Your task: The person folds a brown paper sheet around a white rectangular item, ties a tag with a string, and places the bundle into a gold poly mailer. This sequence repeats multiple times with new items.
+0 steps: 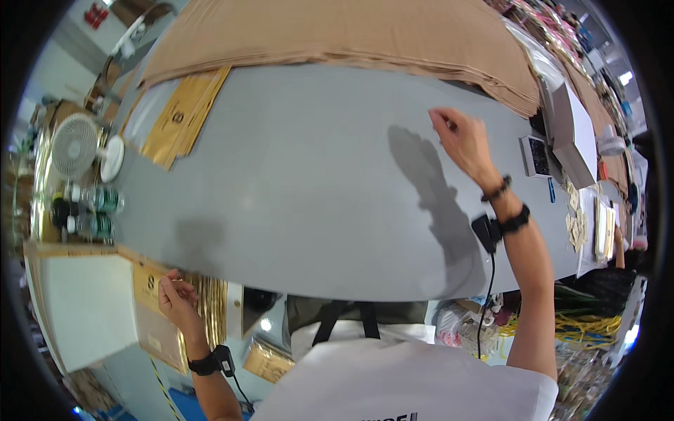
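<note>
My right hand (463, 139) hovers over the right half of the grey table (316, 173). Its fingers are curled together and nothing shows in them; a shadow falls to its left. At the near left edge, my left hand (177, 300) is beside an upright row of gold-and-clear plastic bags (210, 305). The left fingers are loosely bent and apart, with no object visible in them. A wide pile of tan folded fabric (337, 31) lies along the far side. More gold-and-clear bags (179, 118) lie fanned out at the far left, partly under the fabric.
A white fan (76, 144) and two plastic bottles (97, 200) stand at left, above a white-sided box (87, 305). At right are a white carton (574, 137), a small open box (536, 156), a blue pen (551, 190) and scattered tags (576, 226). Another person's arm (620, 247) shows beyond.
</note>
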Demonstrator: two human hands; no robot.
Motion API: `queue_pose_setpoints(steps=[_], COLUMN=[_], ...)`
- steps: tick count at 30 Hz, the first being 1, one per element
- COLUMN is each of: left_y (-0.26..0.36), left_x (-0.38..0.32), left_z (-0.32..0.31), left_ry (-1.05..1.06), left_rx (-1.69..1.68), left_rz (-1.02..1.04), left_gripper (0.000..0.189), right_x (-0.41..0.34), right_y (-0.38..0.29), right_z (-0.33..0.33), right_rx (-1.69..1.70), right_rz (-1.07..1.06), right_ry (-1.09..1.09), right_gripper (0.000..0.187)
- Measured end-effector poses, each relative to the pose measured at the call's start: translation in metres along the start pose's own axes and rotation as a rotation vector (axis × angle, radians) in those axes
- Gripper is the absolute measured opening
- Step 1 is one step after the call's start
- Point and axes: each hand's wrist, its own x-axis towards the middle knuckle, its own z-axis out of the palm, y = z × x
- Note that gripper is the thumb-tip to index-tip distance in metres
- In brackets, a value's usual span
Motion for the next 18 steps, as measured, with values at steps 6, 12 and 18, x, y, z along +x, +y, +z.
queue_pose_setpoints(steps=[6, 12, 18], left_y=[0.078, 0.123, 0.14], left_x=[0.034, 0.041, 0.034], left_z=[0.127, 0.245, 0.343], left_ry=[-0.402, -0.716, -0.879], left_rx=[0.068, 0.072, 0.123], left_rz=[0.292, 0.41, 0.522], left_gripper=[0.03, 0.025, 0.022], right_x=[0.113, 0.14, 0.143], right_y=[0.072, 0.107, 0.096], right_z=[0.024, 0.032, 0.004], right_rx=[-0.328, -0.446, -0.28], right_rz=[-0.107, -0.157, -0.142], right_ry=[0.208, 0.158, 0.133], right_gripper=[0.024, 0.019, 0.023])
